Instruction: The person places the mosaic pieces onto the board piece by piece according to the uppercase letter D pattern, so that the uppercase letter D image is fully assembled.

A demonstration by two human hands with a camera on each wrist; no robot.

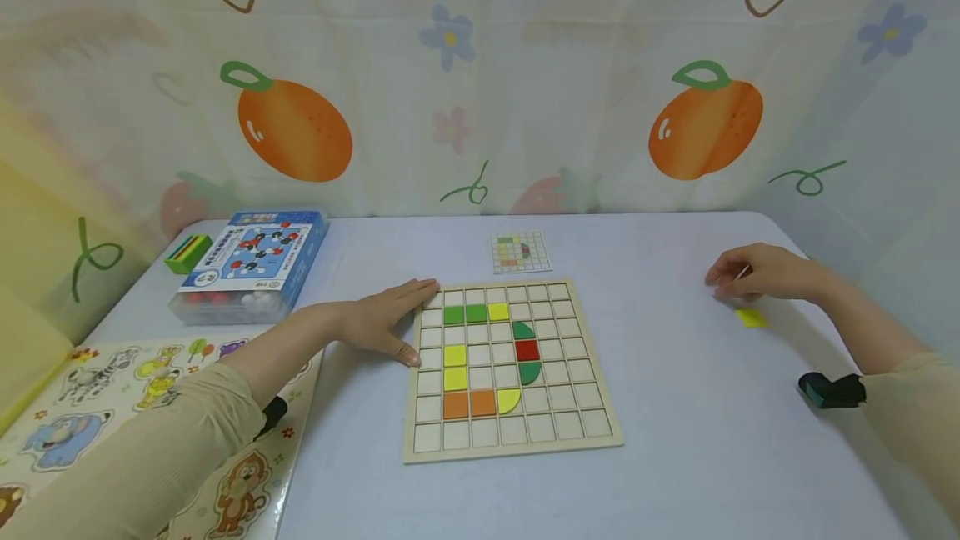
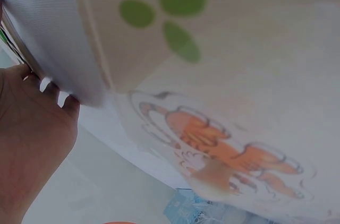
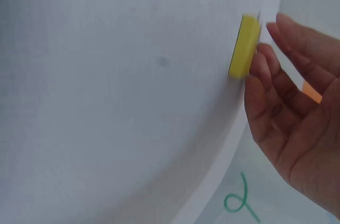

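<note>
A light wooden grid board (image 1: 517, 452) lies on the table, bearing green, yellow, red and orange squares and several quarter-round tiles. My left hand (image 1: 378, 323) rests along its left edge, fingers stretched toward the upper left corner and thumb lower down. Only that hand's palm side and fingers (image 2: 50, 94) show in the left wrist view. Far to the right, my right hand (image 1: 765, 272) hovers low with bent fingers, thumb and fingertips apart. Right beside those fingertips lies a yellow tile (image 1: 751, 318), seen in the right wrist view as a slanted yellow tile (image 3: 244, 46).
Behind the board lies a small card (image 1: 521, 252) printted with a coloured grid pattern. At the back left stand a boxed molecule set (image 1: 251, 261) and a small green block (image 1: 187, 253). An animal picture board (image 1: 300, 432) covers the front left. A patterned curtain (image 1: 555, 107) hangs behind the table.
</note>
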